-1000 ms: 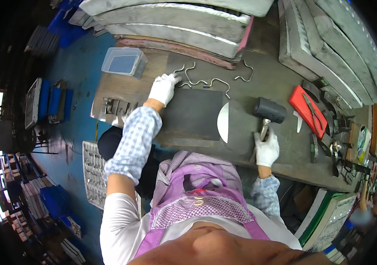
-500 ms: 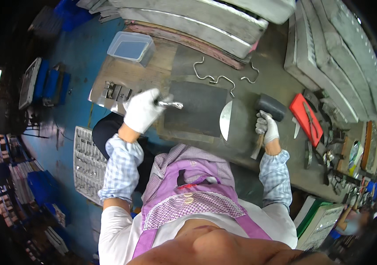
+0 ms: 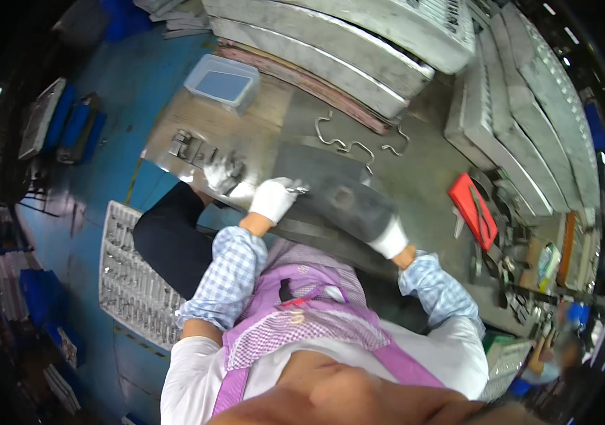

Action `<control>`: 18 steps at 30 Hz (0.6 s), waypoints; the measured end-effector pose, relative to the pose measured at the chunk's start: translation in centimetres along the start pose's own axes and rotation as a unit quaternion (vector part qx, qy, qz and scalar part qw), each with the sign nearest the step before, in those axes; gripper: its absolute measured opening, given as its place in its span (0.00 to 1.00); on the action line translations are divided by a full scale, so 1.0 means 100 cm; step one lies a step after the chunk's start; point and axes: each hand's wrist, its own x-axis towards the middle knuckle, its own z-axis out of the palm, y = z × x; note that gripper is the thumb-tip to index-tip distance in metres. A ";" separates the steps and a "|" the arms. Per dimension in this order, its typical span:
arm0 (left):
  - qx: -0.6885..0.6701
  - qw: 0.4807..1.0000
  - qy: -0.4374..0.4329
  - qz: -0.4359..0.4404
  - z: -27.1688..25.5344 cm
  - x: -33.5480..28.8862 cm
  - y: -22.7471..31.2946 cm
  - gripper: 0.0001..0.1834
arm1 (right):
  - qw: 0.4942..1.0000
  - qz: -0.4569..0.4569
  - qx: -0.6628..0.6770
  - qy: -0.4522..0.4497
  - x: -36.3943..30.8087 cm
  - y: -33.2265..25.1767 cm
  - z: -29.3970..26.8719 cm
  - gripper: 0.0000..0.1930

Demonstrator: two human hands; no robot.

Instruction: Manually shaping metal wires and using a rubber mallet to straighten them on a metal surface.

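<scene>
The surface lay crowded; open room remained only right of centre, between the bent wire hooks and the red tray. At centre, the gloved left hand pinched a small metal piece. The right hand gripped a blurred hammer beside it.

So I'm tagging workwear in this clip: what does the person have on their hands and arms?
Both hands wear white fabric gloves: the left hand and the right hand. Each forearm is covered by a blue-and-white checked oversleeve, gathered at the wrist, over a white long-sleeved top. A purple-trimmed checked apron covers the chest.
</scene>
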 end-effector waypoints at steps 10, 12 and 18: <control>-0.670 0.693 -0.066 -0.259 0.002 -0.035 0.066 0.29 | 0.950 0.253 -0.123 0.133 -0.011 -0.023 -0.027 0.18; -0.690 0.661 -0.102 -0.277 0.009 -0.034 0.088 0.34 | 0.944 0.275 -0.151 0.097 0.007 -0.027 0.039 0.26; -0.738 0.579 -0.136 -0.317 0.029 -0.040 0.095 0.32 | 0.914 0.400 0.067 -0.004 0.032 -0.020 0.044 0.40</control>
